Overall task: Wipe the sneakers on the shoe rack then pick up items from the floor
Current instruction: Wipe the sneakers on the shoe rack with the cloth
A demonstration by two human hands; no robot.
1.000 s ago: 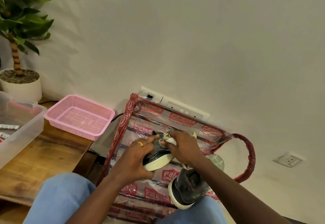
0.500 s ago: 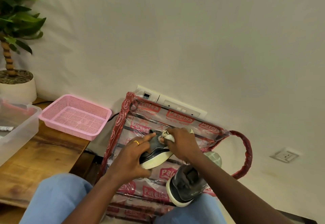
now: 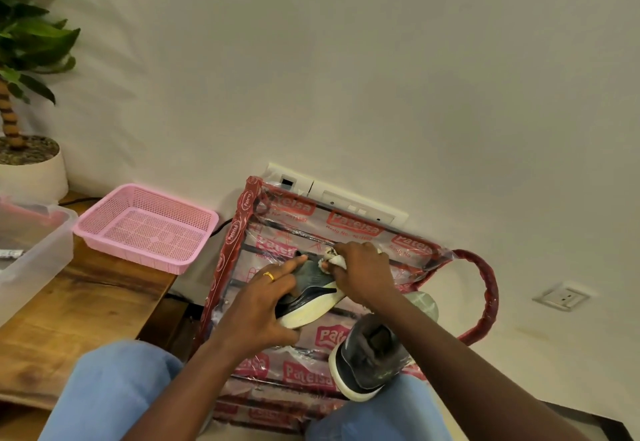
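My left hand (image 3: 263, 305) grips a grey sneaker with a pale sole (image 3: 313, 296) above the shoe rack (image 3: 242, 232), which is wrapped in clear plastic with red print. My right hand (image 3: 363, 276) pinches a small white cloth (image 3: 330, 257) against the sneaker's upper near the toe. The second grey sneaker (image 3: 367, 357) lies on the rack just below my right forearm, partly hidden by it.
A pink mesh basket (image 3: 145, 225) sits on a wooden table (image 3: 86, 302) at the left, beside a clear plastic bin (image 3: 31, 253) and a potted plant (image 3: 31, 166). White wall sockets (image 3: 353, 208) sit behind the rack. My knees in blue jeans fill the bottom.
The hands stay on the sneaker and cloth. My right hand has shifted the cloth slightly along the sneaker's upper. The view has drifted a little.
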